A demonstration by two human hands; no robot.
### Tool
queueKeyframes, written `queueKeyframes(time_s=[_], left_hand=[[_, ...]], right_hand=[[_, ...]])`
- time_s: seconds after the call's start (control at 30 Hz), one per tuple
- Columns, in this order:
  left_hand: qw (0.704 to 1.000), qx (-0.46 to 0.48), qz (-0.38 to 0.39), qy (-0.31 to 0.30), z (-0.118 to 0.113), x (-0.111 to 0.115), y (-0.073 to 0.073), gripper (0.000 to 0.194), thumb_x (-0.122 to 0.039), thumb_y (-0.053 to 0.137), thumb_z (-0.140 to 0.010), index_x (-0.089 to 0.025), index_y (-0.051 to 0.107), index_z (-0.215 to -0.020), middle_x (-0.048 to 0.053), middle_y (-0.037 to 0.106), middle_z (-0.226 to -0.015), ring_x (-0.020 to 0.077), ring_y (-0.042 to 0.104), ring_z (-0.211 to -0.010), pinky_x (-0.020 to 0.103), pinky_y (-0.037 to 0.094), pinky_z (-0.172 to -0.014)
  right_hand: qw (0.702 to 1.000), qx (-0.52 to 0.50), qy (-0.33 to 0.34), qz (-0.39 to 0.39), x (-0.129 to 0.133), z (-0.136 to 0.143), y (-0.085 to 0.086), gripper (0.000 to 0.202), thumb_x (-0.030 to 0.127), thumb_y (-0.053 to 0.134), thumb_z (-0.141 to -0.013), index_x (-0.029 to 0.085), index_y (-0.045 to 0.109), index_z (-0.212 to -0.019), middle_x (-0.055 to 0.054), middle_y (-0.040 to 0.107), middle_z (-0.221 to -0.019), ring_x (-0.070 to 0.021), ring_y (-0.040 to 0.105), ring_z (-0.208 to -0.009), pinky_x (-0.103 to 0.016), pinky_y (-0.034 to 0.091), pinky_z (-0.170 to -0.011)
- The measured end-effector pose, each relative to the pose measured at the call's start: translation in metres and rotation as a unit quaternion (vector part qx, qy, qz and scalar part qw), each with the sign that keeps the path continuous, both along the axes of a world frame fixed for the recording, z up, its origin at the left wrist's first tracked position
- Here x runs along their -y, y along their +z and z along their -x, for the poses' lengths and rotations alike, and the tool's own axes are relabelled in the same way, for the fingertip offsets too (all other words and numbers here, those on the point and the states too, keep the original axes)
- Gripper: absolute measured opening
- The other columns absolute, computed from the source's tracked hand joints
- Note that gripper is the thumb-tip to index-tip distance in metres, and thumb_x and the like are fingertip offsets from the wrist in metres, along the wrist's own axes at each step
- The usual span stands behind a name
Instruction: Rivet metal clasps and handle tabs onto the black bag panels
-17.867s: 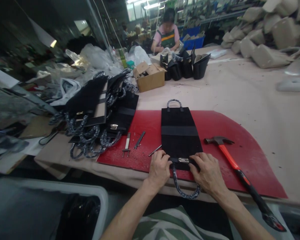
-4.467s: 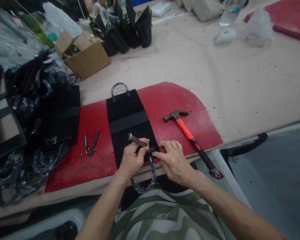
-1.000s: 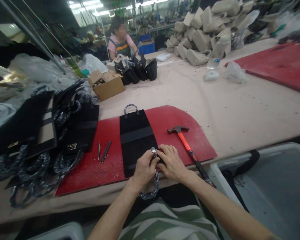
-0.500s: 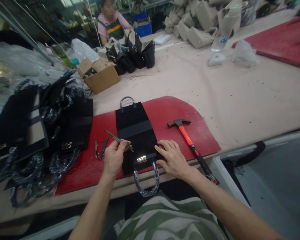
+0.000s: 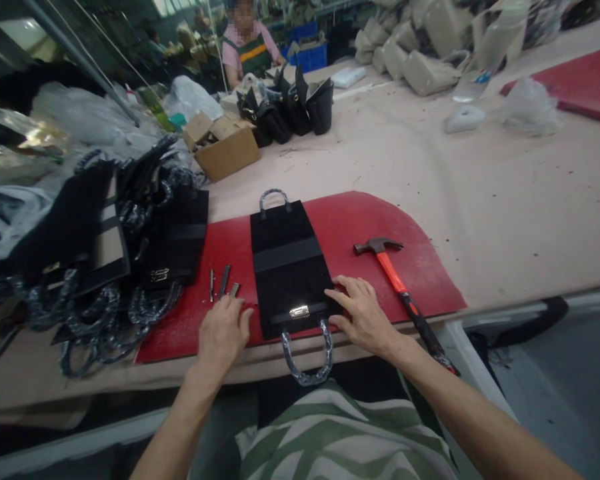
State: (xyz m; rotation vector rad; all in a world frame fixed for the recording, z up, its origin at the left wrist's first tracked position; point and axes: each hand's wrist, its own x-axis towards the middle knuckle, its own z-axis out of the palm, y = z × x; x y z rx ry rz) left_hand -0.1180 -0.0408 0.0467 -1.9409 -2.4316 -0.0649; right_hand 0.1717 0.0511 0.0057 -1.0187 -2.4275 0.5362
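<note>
The black panel (image 5: 290, 280) lay on the red mat (image 5: 340, 230); the right hand (image 5: 364, 312), fingers loosely spread, best steadied its edge lightly. Whether the left hand (image 5: 223, 331) gripped the metal tool (image 5: 235, 289) was unclear.

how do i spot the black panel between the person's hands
On the pale table, find the red mat along the near edge. Across it, left of the hammer, lies the black panel, a wrapped handle at each end. Unlike the black pieces heaped further left, it lies flat by itself.
</note>
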Motion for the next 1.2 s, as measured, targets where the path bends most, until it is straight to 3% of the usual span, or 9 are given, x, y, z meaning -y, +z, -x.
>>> queueKeyframes(time_s=[0.13,0.27,0.4,0.53,0.7,0.83,0.93,1.03,1.2], left_hand=[[0.978,0.118,-0.017,-0.171,-0.019,-0.003,-0.011,0.019,-0.020,0.060,-0.091,-0.019,0.062,-0.110,0.008,0.062,-0.108,0.0231,0.060,-0.100,0.034,0.050,-0.087],[0.968,0.074,0.025,-0.240,-0.021,-0.008,-0.015,0.010,-0.013,0.055,-0.092,-0.018,0.062,-0.097,0.007,0.059,-0.096,0.0242,0.055,-0.090,0.037,0.049,-0.078],[0.952,0.021,0.019,-0.304,-0.018,-0.005,-0.019,0.019,-0.004,0.047,-0.089,-0.017,0.061,-0.093,0.009,0.057,-0.092,0.0259,0.051,-0.086,0.039,0.048,-0.076],[0.945,0.053,-0.043,-0.321,-0.010,0.000,-0.028,0.029,0.000,0.041,-0.087,-0.015,0.062,-0.099,0.011,0.061,-0.098,0.0246,0.052,-0.089,0.037,0.049,-0.079],[0.908,0.143,-0.141,-0.367,0.008,0.003,-0.041,0.033,-0.002,0.040,-0.090,-0.016,0.066,-0.103,0.011,0.067,-0.106,0.0214,0.058,-0.097,0.036,0.050,-0.087],[0.899,0.156,-0.145,-0.383,0.017,0.005,-0.048,0.036,-0.003,0.042,-0.090,-0.020,0.069,-0.106,0.010,0.068,-0.111,0.0220,0.060,-0.107,0.040,0.051,-0.095],[0.898,0.158,-0.156,-0.380,0.017,0.009,-0.051,0.037,-0.004,0.043,-0.090,-0.019,0.066,-0.115,0.011,0.067,-0.115,0.0228,0.060,-0.110,0.041,0.051,-0.097],[0.902,0.174,-0.160,-0.362,0.013,0.015,-0.053,0.039,-0.005,0.046,-0.090,-0.018,0.063,-0.122,0.013,0.065,-0.121,0.0252,0.058,-0.115,0.044,0.051,-0.099],[0.918,0.198,-0.153,-0.307,0.001,0.022,-0.054,0.042,-0.008,0.049,-0.090,-0.020,0.059,-0.129,0.014,0.062,-0.126,0.0278,0.055,-0.119,0.051,0.049,-0.102]], right_hand=[[1.000,0.000,0.022,-0.010,-0.005,0.004,0.005,0.029,0.015,0.066,-0.084,0.019,0.067,-0.113,-0.013,0.057,-0.127,-0.0293,0.048,-0.118,-0.048,0.035,-0.101],[0.996,0.063,0.053,-0.034,-0.010,0.013,0.013,0.019,0.016,0.063,-0.087,0.020,0.070,-0.105,-0.009,0.063,-0.104,-0.0254,0.049,-0.096,-0.043,0.035,-0.089],[0.985,0.120,0.099,-0.071,-0.013,0.018,0.016,0.025,0.013,0.053,-0.091,0.020,0.069,-0.109,-0.009,0.060,-0.096,-0.0243,0.045,-0.089,-0.042,0.032,-0.087],[0.979,0.129,0.132,-0.083,-0.013,0.016,0.011,0.033,0.006,0.048,-0.087,0.019,0.068,-0.110,-0.010,0.056,-0.098,-0.0240,0.041,-0.088,-0.040,0.032,-0.085],[0.986,0.030,0.157,-0.051,-0.014,0.012,0.003,0.029,0.003,0.045,-0.082,0.019,0.068,-0.089,-0.008,0.055,-0.099,-0.0224,0.041,-0.090,-0.039,0.034,-0.085],[0.981,-0.003,0.192,-0.029,-0.016,0.011,0.001,0.026,0.002,0.047,-0.078,0.019,0.065,-0.081,-0.007,0.057,-0.102,-0.0217,0.043,-0.092,-0.040,0.037,-0.086],[0.982,-0.039,0.187,-0.004,-0.017,0.011,0.003,0.030,0.003,0.042,-0.082,0.019,0.066,-0.090,-0.008,0.059,-0.103,-0.0213,0.047,-0.093,-0.041,0.039,-0.088],[0.980,-0.059,0.187,0.024,-0.016,0.011,0.007,0.031,0.010,0.040,-0.089,0.020,0.066,-0.102,-0.008,0.061,-0.105,-0.0217,0.050,-0.096,-0.044,0.039,-0.092],[0.984,-0.030,0.174,0.019,-0.013,0.014,0.011,0.026,0.040,0.059,-0.090,0.018,0.065,-0.104,-0.010,0.060,-0.107,-0.0254,0.052,-0.100,-0.046,0.040,-0.094]])
